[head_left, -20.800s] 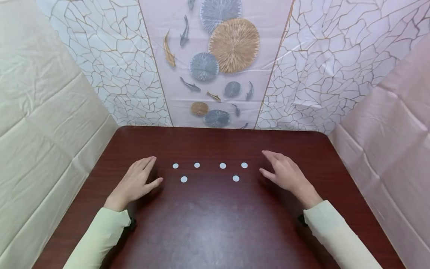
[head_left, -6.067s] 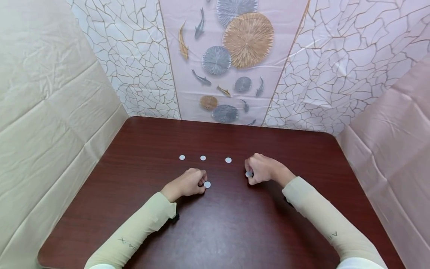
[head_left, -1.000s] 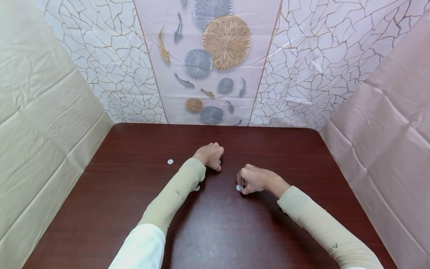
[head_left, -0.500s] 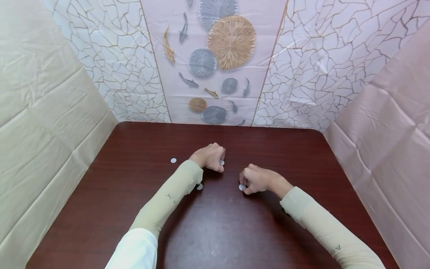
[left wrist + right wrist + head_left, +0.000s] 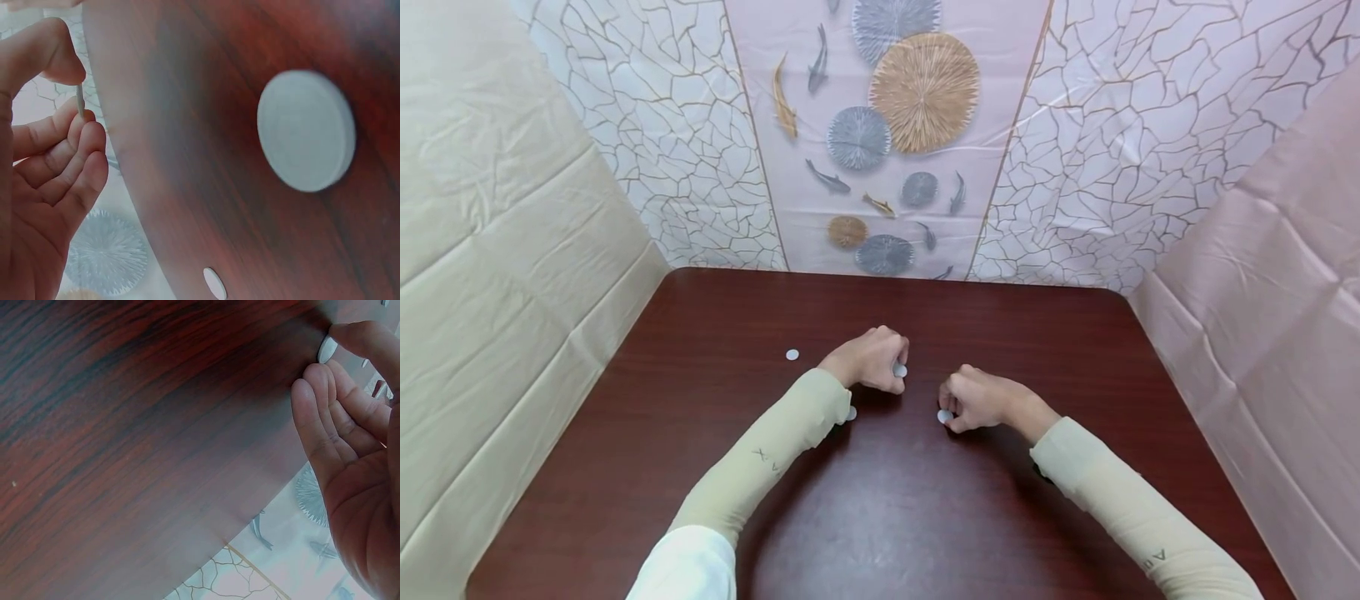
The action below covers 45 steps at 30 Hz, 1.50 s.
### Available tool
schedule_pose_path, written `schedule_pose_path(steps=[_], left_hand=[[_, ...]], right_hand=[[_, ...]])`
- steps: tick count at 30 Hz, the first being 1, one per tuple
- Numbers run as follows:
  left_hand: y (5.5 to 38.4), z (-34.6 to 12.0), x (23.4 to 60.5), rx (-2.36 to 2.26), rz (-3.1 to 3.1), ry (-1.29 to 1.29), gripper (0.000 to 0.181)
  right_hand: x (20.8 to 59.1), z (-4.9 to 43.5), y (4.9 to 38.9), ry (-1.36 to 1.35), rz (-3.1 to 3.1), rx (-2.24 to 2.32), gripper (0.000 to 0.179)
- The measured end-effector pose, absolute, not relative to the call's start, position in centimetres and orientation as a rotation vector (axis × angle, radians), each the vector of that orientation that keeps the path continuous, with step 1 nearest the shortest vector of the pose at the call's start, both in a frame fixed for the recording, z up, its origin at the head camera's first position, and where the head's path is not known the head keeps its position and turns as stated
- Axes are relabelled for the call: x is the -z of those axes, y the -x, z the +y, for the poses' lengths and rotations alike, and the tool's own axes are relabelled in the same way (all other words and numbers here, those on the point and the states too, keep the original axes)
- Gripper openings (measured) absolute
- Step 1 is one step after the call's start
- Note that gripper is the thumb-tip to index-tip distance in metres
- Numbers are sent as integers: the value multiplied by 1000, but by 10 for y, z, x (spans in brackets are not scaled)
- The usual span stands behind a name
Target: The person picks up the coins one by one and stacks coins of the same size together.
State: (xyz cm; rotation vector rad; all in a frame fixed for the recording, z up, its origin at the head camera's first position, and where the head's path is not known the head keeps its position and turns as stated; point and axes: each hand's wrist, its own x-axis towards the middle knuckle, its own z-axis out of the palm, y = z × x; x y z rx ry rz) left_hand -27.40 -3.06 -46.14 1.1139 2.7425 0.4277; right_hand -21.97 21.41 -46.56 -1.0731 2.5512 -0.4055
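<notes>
while the left hand [image 5: 871,360], curled, pinches one white disc [image 5: 900,370], the right hand [image 5: 982,399], likewise curled, pinches a second disc [image 5: 944,416] nearby.

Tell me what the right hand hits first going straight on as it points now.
Probably the left hand or the white disc in its grip: both lie just ahead of the right hand in the head view. Relative height is unclear, so it might pass clear of them.

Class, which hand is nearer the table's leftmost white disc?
Left. The left hand is right of the leftmost white disc; the right hand is farther right, beyond the left hand.
</notes>
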Motion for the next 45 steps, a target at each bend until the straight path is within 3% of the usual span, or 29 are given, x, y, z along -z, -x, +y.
schedule_pose_path(steps=[26,45], left_hand=[[223,3,472,-430,2731,-1026,25],[212,18,490,-538,2767,-1024,22]], right_hand=[[469,218,220,1139,2570,496,13],[471,217,219,1151,2565,538,14]])
